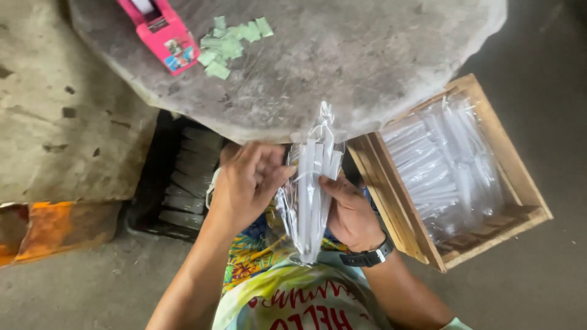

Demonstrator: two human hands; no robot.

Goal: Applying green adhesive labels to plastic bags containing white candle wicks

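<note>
Both hands hold a clear plastic bag of white sticks (312, 195) upright, near the body, below the surface (367, 55) edge. Left hand (247, 183) grip is clamped on the bag's left side; right hand (351, 214) grip is clamped on its right. Right: wooden crate (520, 177) of similar packets. Left: dark tray (177, 183). Far on the surface: pink tape dispenser (164, 33), green paper slips (229, 43).
</note>
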